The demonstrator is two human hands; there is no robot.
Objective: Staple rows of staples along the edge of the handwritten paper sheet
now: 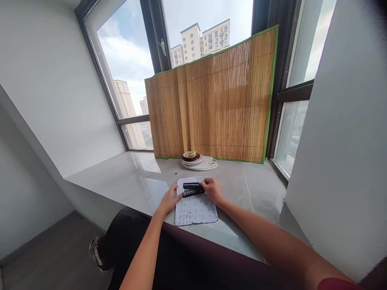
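A black stapler (194,193) lies across the upper part of some handwritten sheets of paper (196,211), its two arms spread apart toward the left. My right hand (213,190) is closed, with thumb and fingers pinching the stapler's right end. At the left edge of the paper is my left hand (168,201). Its thumb reaches the left tip of the lower stapler arm, while the fingers stay apart from the thumb along the sheet's edge. Whether those fingers go under the paper is hidden.
Behind the paper stands a stack of plates (208,163) on the tiled windowsill (232,181). A small dark piece (175,173) lies left of the plates. A bamboo mat (211,108) leans against the window. My legs (187,257) are against the sill's front edge.
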